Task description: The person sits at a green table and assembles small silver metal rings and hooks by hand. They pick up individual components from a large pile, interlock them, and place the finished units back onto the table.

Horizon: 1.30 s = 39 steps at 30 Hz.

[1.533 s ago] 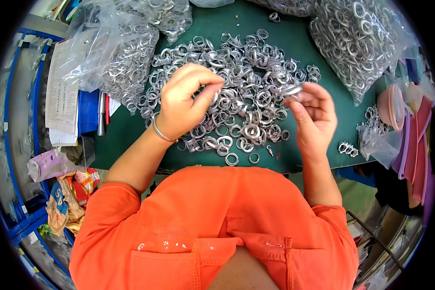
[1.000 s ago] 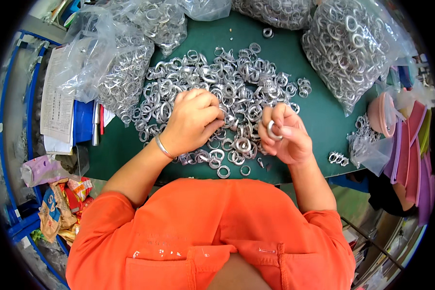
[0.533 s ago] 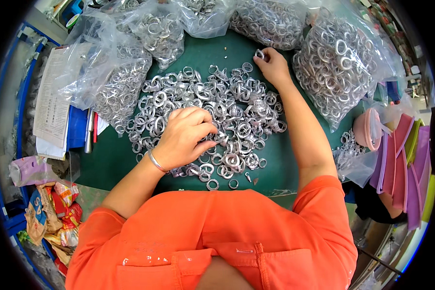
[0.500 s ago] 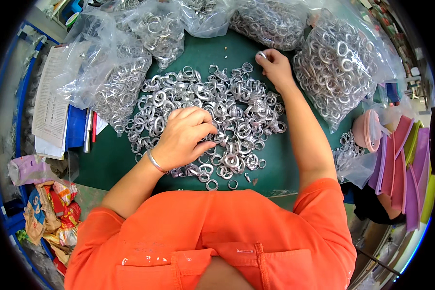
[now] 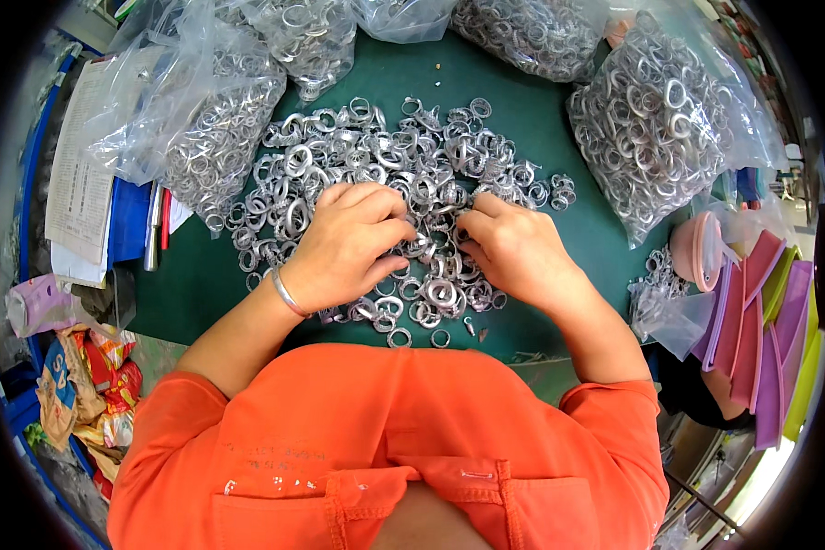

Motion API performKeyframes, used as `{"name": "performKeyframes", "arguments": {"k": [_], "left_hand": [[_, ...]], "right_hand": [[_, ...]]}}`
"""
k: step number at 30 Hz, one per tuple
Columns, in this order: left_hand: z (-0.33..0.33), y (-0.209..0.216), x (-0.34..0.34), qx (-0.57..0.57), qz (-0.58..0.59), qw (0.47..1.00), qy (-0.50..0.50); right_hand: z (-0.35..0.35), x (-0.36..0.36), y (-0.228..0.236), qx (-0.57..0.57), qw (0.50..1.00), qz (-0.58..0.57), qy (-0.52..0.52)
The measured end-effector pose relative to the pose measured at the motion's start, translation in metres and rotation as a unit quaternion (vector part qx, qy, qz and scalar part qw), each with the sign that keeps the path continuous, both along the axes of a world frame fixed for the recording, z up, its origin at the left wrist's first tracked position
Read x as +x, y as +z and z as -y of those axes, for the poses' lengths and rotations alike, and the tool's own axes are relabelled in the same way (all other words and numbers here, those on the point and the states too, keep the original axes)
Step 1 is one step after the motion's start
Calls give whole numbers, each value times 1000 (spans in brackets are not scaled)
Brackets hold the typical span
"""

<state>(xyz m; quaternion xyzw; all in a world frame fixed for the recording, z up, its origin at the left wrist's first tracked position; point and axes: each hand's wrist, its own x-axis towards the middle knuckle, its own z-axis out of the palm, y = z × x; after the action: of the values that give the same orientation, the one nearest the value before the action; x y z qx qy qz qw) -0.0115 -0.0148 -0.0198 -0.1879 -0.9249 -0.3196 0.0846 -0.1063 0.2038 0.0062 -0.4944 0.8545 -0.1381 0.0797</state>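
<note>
A broad heap of silvery metal rings point(image 5: 298, 160) lies on the green tabletop point(image 5: 390, 69). My left hand point(image 5: 350, 240), with a bangle point(image 5: 287, 291) at the wrist, rests on the heap's near left part. Its fingers curl downward and the thumb is bent below the index finger. My right hand point(image 5: 515, 246) is across from it at the heap's right side, fingers bent in among the rings. Whatever either hand grips is hidden under the fingers. A few rings point(image 5: 562, 192) lie just beyond my right hand, and a loose ring point(image 5: 399, 337) is near the table's front edge.
Clear plastic bags full of rings stand around the far side, including a left bag point(image 5: 215, 137) and a large right bag point(image 5: 655, 128). Printed sheets point(image 5: 87, 174) and a red pen point(image 5: 166, 220) are at left. A pink cup point(image 5: 697, 249) and coloured strips point(image 5: 752, 321) are at right.
My right hand has come back from the far right, where it held a ring beside the bags, to the heap. That ring no longer shows. My left hand has barely moved.
</note>
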Motion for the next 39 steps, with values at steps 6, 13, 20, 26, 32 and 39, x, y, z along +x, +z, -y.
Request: {"name": "performKeyframes", "arguments": {"k": [6, 13, 20, 26, 32, 39], "left_hand": [[0, -4, 1, 20, -12, 1000, -7], [3, -2, 10, 224, 19, 973, 40], [16, 10, 10, 320, -20, 944, 77], [16, 5, 14, 223, 3, 973, 53], [6, 7, 5, 31, -42, 998, 29], [-1, 11, 12, 178, -86, 979, 42]], "right_hand": [[-12, -11, 15, -153, 972, 113, -136], [13, 11, -4, -160, 984, -34, -75], [19, 7, -17, -133, 985, -89, -62], [9, 17, -4, -276, 884, 309, -214], [-2, 14, -3, -350, 698, 584, -222], [11, 27, -4, -329, 833, 388, -218]]}}
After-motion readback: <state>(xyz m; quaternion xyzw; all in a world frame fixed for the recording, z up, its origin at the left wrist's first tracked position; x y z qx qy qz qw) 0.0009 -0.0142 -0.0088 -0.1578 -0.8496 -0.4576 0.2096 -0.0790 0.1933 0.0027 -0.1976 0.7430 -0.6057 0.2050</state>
